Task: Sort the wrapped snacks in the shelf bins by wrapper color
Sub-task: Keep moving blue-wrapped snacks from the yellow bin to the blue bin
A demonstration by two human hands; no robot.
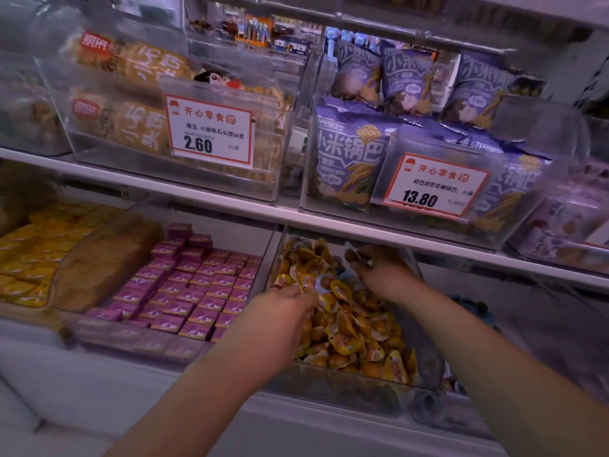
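A clear bin [333, 379] on the lower shelf holds a heap of small yellow-wrapped snacks [354, 328]. My left hand [280, 308] reaches into the bin's left side and pinches a few yellow-wrapped snacks at its fingertips. My right hand [382, 272] is deeper in the bin near the back, its fingers curled round a small wrapped snack [357, 255] lifted above the heap. A bluish wrapper [346, 275] shows among the yellow ones between my hands.
Left of this bin, another clear bin holds rows of purple-wrapped squares [194, 288]; further left are yellow squares [36, 255]. The shelf above carries orange cracker packs [131, 94], purple bags [349, 153] and two price tags. More bluish packets [471, 306] lie right of the bin.
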